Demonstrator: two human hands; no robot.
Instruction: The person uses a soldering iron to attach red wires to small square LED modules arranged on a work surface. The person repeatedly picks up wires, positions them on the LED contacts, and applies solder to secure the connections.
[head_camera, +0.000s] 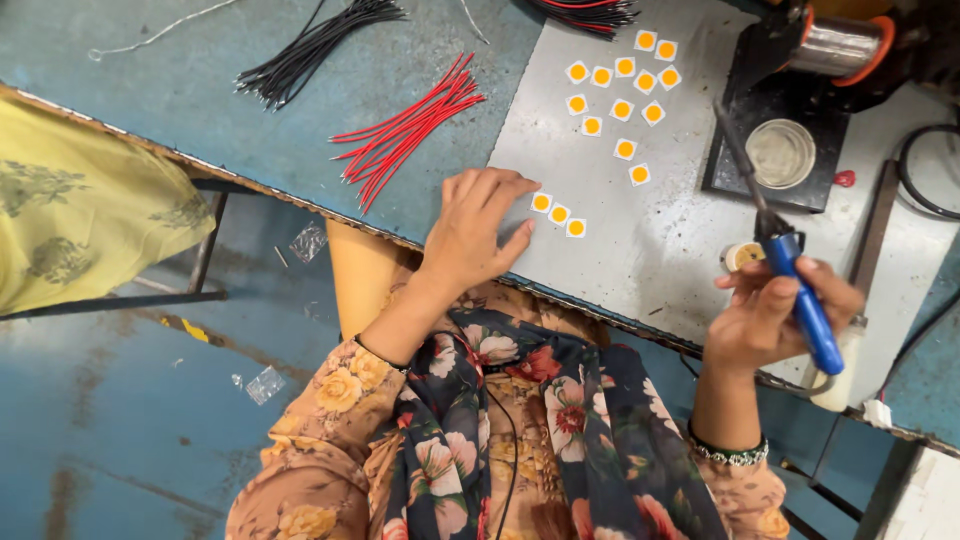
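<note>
Bench top (300, 150): blue-grey, worn, scuffed. Grey sheet (640, 240) laid over right part.
Red wire bundle (405, 130): cut lengths, fanned, mid-bench, on bare blue surface just left of grey sheet.
Black wire bundle (315, 45): upper left of red, apart from it.
Second red/black bundle (590, 12): top edge, partly out of frame.
Solder spool (840, 45): silver, orange flanges, top right, on black stand (745, 150).
Round tin (781, 153): on same stand, contents unclear.
Black cable (915, 175): looped, far right.
Yellow patterned cloth (80, 210): far left, below bench edge.
Floor (120, 400): blue, stained; clear plastic scraps (265, 385) lying loose.
</note>
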